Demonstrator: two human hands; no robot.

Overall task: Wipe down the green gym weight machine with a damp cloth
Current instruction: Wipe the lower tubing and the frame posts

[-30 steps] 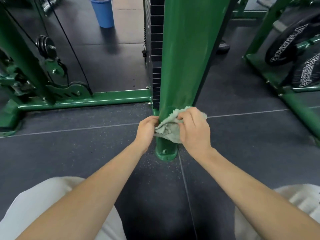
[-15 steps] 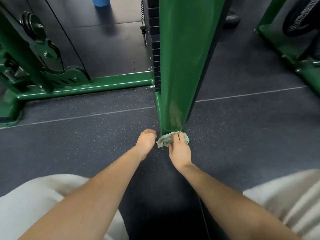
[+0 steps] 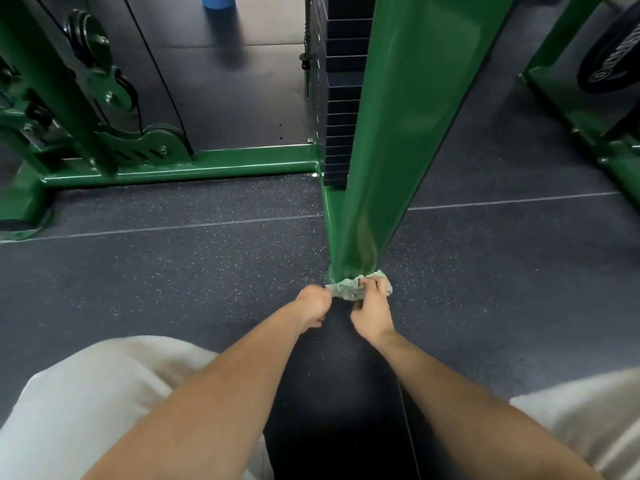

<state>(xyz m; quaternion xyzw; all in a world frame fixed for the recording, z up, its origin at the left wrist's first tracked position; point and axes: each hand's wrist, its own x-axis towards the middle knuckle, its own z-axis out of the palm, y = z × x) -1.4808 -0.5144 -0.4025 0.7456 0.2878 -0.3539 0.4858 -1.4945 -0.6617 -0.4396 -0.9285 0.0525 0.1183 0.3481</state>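
A wide green upright post (image 3: 398,133) of the weight machine rises from the dark rubber floor straight ahead. A crumpled pale green cloth (image 3: 346,289) is bunched around the foot of the post at floor level. My left hand (image 3: 313,304) grips the cloth's left end with curled fingers. My right hand (image 3: 372,311) holds the cloth's right part, fingers curled over it against the post's base. The post's foot plate is hidden by the cloth.
A black weight stack (image 3: 341,98) stands just behind the post. A green base rail (image 3: 180,168) runs left to a pulley assembly (image 3: 90,46) with cables. Another green frame (image 3: 588,105) with a black weight plate (image 3: 613,53) is at the right. A blue bin (image 3: 217,1) stands far back.
Both hands have slid the cloth down the post to its base at the floor. The view has shifted, so the post's foot now lies farther from me.
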